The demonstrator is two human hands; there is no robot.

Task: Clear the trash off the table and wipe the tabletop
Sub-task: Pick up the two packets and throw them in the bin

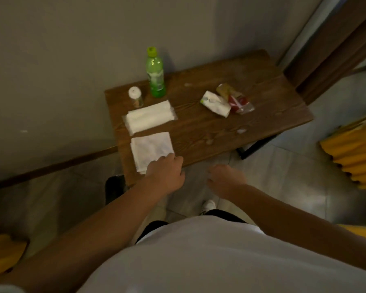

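A small wooden table [199, 127] stands against the wall. Near its front left corner lies a folded white cloth [150, 149]. My left hand [167, 174] rests on the cloth's near edge, fingers curled over it. Behind the cloth sits a pack of white tissues [149, 118]. On the right half of the table lie a crumpled white wrapper [215, 104] and a red and clear snack wrapper [239, 103]. My right hand [224, 178] hovers off the table's front edge, fingers loosely curled, holding nothing. A few pale crumbs or drops [241, 131] dot the tabletop.
A green plastic bottle [155, 75] and a small white-capped jar [135, 99] stand at the table's back left by the wall. Yellow seats show at the right [355, 157] and lower left [2, 250]. A dark bin [114, 187] sits under the table's left corner.
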